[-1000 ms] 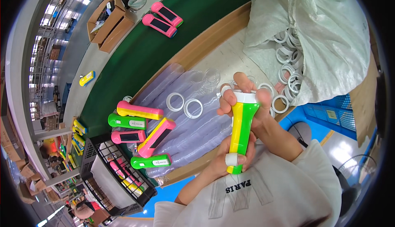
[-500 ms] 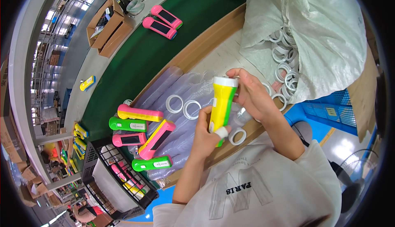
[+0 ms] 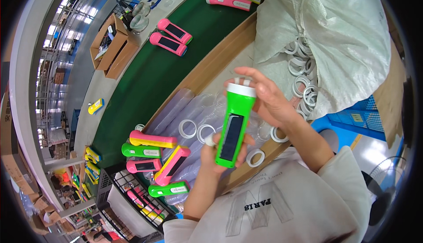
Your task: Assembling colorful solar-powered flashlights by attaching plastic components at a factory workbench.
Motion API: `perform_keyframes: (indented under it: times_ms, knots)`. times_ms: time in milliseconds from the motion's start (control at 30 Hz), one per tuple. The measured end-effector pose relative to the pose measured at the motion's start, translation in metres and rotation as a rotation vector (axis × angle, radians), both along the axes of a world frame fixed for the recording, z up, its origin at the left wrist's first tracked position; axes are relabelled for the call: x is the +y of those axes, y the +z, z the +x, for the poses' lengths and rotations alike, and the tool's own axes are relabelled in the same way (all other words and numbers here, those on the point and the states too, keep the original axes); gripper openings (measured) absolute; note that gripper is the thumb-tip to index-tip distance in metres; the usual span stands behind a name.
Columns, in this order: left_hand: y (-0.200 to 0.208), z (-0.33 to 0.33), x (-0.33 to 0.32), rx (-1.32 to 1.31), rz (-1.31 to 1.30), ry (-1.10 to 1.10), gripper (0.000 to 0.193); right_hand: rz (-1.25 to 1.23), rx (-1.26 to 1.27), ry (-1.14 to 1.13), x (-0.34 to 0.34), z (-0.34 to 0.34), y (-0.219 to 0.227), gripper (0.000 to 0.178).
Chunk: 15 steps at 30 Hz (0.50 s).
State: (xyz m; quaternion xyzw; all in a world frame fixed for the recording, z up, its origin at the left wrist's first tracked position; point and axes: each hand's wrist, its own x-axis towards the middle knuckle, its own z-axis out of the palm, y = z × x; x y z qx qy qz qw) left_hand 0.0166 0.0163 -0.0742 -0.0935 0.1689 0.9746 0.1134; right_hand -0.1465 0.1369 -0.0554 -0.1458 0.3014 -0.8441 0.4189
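My left hand grips the lower body of a green flashlight, which stands nearly upright with its dark solar panel facing up toward me. My right hand is at the flashlight's white head ring, fingers curled behind it and the thumb along its right side. White wrapping shows on a finger of each hand. Just left of the flashlight, loose white rings lie on clear plastic tubes. Another white ring rests near the bench edge, below my right wrist.
Several pink, yellow and green flashlights lie at the left, above a black crate. A green conveyor belt carries more pink flashlights. At the right, a white woven sack spills white rings. A cardboard box stands beyond the belt.
The flashlight has been turned over, from its yellow side to its green side with the panel. My right fingers have moved round its head. More of the pink and yellow flashlights shows at the far belt.
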Motion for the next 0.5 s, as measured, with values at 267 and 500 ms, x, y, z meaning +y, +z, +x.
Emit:
perform_keyframes:
  times_ms: [267, 500]
  knots:
    - [0.035, 0.016, 0.040, -0.183, -1.208, 0.113, 0.049, 0.016, -0.038, 0.081, -0.011, 0.029, 0.006, 0.039]
    - [0.046, 0.049, 0.072, -0.072, -0.123, 0.064, 0.062, -0.534, -0.343, 0.273, -0.013, 0.057, -0.005, 0.028]
